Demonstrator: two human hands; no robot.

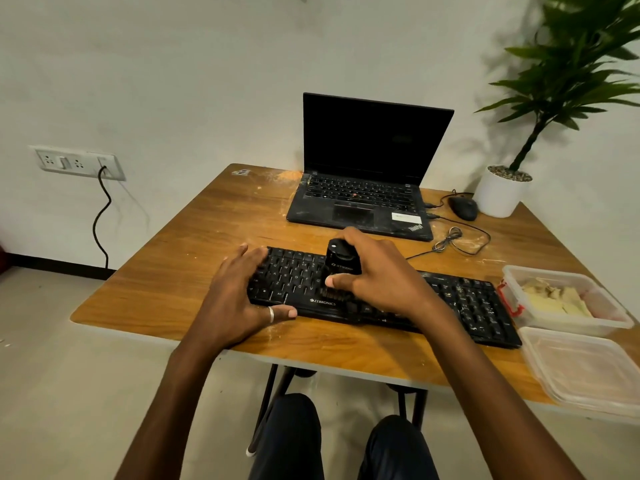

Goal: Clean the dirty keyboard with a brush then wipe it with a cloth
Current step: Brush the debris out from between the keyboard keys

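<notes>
Wooden table: brush in right hand, bristles on keyboard.

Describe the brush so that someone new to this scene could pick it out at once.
Start at the wooden table and find the long black keyboard near its front edge. Over the keyboard's middle, the right hand has its grip around the brush. It is a stubby black block with dark bristles pointing down onto the keys, unlike the rounded mouse beside the laptop.

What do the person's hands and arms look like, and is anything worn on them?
Both forearms are bare, with no sleeves, gloves or watch in view. The left hand wears a plain silver-coloured ring on the thumb. The right hand shows no jewellery.
</notes>
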